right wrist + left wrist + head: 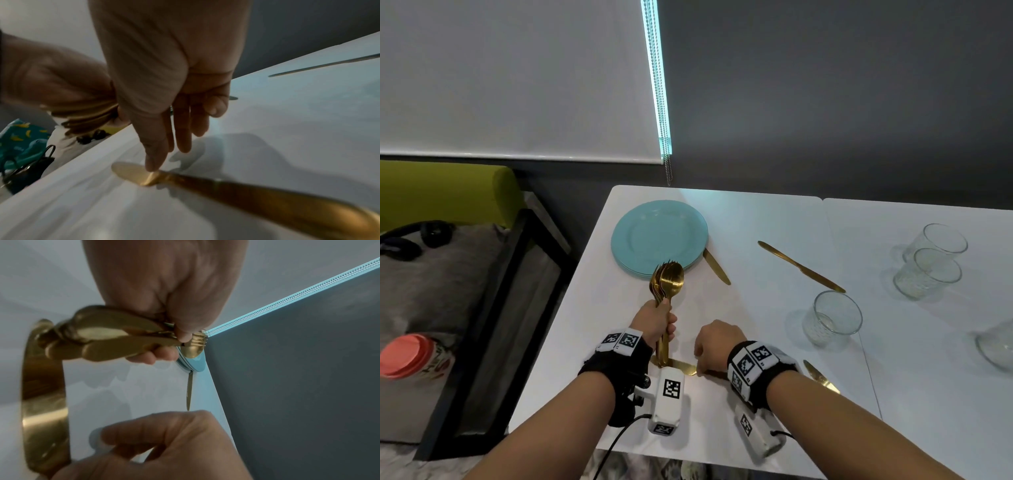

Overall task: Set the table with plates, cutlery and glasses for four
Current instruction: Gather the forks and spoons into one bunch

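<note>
My left hand [655, 320] grips a bundle of gold spoons and forks [667, 281] upright, their handle ends on the white table [756, 212]; the left wrist view shows the fingers [164, 308] curled round the bundle [115, 337]. To its right, my right hand [714, 342] points straight fingers down, and a fingertip [152, 167] touches the blade of a gold knife [246, 191] lying flat near the table's front edge [685, 368]. A stack of turquoise plates [659, 238] sits beyond the hands. Several glasses [832, 318] [928, 274] stand to the right.
Three more gold knives lie on the table: one beside the plates [717, 267], one in the middle [801, 267], one by my right wrist [820, 377]. A pink-lidded cup [410, 356], a dark frame [493, 308] and a green seat [448, 192] are left of the table.
</note>
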Demonstrator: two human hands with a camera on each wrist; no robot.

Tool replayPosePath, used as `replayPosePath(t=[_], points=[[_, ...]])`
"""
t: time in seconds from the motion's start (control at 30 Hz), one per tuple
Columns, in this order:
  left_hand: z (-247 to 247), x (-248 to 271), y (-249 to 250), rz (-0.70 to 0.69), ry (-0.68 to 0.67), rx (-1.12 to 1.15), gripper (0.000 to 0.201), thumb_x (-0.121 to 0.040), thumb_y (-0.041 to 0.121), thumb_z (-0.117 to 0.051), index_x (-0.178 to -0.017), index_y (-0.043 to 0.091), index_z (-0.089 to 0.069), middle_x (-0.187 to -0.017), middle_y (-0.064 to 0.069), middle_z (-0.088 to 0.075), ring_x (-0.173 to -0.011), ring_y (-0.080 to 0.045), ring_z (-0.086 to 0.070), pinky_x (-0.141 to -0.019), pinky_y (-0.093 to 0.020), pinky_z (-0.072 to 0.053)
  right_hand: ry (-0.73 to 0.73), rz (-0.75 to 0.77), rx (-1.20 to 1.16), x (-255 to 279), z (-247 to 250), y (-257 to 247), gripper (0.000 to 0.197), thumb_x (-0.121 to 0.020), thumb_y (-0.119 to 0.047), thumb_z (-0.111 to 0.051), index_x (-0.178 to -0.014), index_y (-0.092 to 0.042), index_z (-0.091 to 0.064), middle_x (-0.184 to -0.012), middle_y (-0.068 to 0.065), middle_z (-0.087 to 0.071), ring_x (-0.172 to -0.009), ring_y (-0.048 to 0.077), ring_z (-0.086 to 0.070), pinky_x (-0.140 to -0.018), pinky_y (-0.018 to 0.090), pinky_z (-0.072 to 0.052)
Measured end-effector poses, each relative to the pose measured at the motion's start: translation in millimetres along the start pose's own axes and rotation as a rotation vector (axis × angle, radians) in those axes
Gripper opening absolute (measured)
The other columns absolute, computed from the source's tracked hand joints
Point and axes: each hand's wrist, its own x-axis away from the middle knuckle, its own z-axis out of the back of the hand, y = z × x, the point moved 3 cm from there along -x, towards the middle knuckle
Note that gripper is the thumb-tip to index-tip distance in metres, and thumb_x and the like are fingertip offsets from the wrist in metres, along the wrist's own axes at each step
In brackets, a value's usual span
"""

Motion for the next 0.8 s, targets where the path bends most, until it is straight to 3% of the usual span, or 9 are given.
replayPosePath(t=[0.17, 0.33, 0.43, 0.5, 0.57, 0.63, 0.8], points=[[11, -3, -9, 0.037, 0.039, -0.004, 0.029, -0.102, 0.024, -0.032, -0.08, 0.01, -0.045, -0.069, -0.004, -0.044, -0.055, -0.014, -0.041, -0.052, -0.025, -0.039, -0.001, 0.015, 0.235, 3, -7, -9, 0.021, -0.08, -0.011, -0.069, -0.1, -0.004, -0.068, -0.083, 0.01, -0.06, -0.082, 0.029, -0.061, -0.068, 0.029, -0.045], [20, -14, -17, -0.001, 0.085, -0.13, 0.024, -0.099, 0.012, -0.034, -0.08, 0.005, -0.045, -0.068, -0.006, -0.046, -0.053, -0.016, -0.041, -0.049, -0.026, -0.036, 0.016, -0.022, 0.25, 3, -8, 2, 0.021, -0.085, -0.008, -0.059, -0.105, -0.004, -0.065, -0.107, 0.013, -0.065, -0.097, 0.029, -0.064, -0.068, 0.029, -0.039], [29, -18, -19, -0.009, 0.138, -0.265, 0.018, -0.098, 0.013, -0.036, -0.093, 0.002, -0.049, -0.068, -0.007, -0.05, -0.054, -0.017, -0.045, -0.049, -0.025, -0.037, 0.03, -0.053, 0.222, 4, -6, 15, 0.023, -0.086, -0.009, -0.059, -0.107, -0.004, -0.064, -0.105, 0.013, -0.063, -0.101, 0.028, -0.064, -0.069, 0.028, -0.04], [35, -20, -22, -0.018, 0.174, -0.349, 0.017, -0.097, 0.016, -0.039, -0.1, 0.004, -0.051, -0.075, -0.011, -0.056, -0.062, -0.023, -0.052, -0.056, -0.026, -0.043, 0.043, -0.101, 0.186, 6, -3, 27, 0.024, -0.085, -0.01, -0.06, -0.107, -0.004, -0.065, -0.098, 0.013, -0.061, -0.095, 0.026, -0.063, -0.069, 0.027, -0.041], [40, -23, -29, -0.024, 0.194, -0.426, 0.024, -0.096, 0.02, -0.044, -0.107, 0.001, -0.055, -0.091, -0.019, -0.064, -0.08, -0.032, -0.062, -0.073, -0.034, -0.054, 0.058, -0.158, 0.136, 8, 0, 40, 0.023, -0.084, -0.012, -0.061, -0.106, -0.005, -0.066, -0.095, 0.01, -0.062, -0.089, 0.024, -0.063, -0.069, 0.027, -0.042], [43, -24, -34, -0.017, 0.207, -0.498, 0.03, -0.094, 0.023, -0.047, -0.111, -0.001, -0.057, -0.104, -0.024, -0.066, -0.098, -0.038, -0.064, -0.089, -0.042, -0.054, 0.08, -0.211, 0.07, 9, 4, 53, 0.021, -0.083, -0.017, -0.062, -0.102, -0.008, -0.066, -0.083, 0.006, -0.058, -0.081, 0.022, -0.058, -0.068, 0.026, -0.043], [41, -18, -32, -0.006, 0.268, -0.642, 0.033, -0.096, 0.024, -0.046, -0.115, 0.0, -0.059, -0.116, -0.02, -0.064, -0.111, -0.035, -0.058, -0.089, -0.033, -0.044, 0.14, -0.329, -0.092, 6, 11, 72, 0.023, -0.08, -0.023, -0.064, -0.098, -0.008, -0.067, -0.088, 0.005, -0.058, -0.077, 0.019, -0.053, -0.069, 0.024, -0.045]])
